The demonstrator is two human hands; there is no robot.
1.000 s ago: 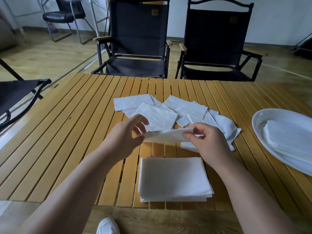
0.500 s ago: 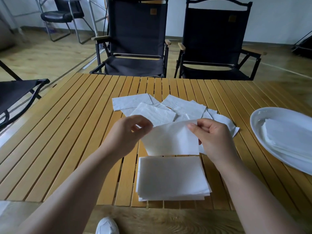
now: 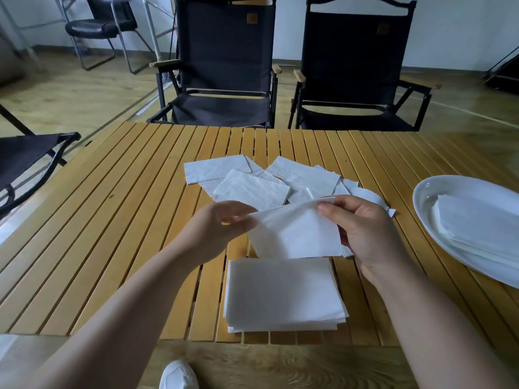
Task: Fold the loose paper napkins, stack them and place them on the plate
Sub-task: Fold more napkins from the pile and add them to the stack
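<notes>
Both hands, left and right, are pinching a thin white paper napkin above the white folded stack lying at the slatted wooden bench's near edge.

Table bears loose napkins, apparently folded stack, plate.
</notes>
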